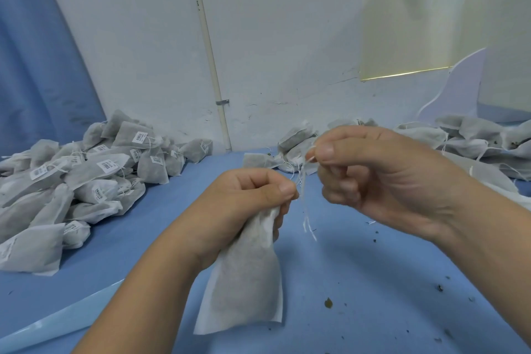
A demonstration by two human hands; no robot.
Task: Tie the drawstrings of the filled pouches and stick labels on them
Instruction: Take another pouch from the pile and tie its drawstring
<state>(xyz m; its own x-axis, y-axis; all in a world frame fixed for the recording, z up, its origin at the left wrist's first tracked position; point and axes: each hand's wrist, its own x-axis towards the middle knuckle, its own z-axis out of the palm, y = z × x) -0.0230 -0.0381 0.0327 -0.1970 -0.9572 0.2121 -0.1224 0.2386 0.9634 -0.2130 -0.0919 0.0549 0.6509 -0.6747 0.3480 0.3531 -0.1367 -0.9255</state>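
- One pouch [247, 276] hangs from the left hand [244, 204], held up over the blue table [359, 282].
- The left hand is closed tight around the bunched neck of the pouch, so the full part hangs below the fist.
- The pouch is long from top to bottom. Its neck points up into the hand and its flat end points down toward the table, tipped a little to the left.
- Two thin ends of white string [306, 210] come out near the left thumb. They go up to the right hand [382, 178] and their loose tips dangle down between the hands.
- The right hand pinches the string between thumb and first finger, just beside the left hand and a bit higher.
- Two heaps of pouches lie on the table, too many to count. The left pile [74, 187] has labels [108, 165] on many pouches. The right pile [471, 144] by the wall shows no labels.
- A few dark crumbs [328, 302] lie on the table.
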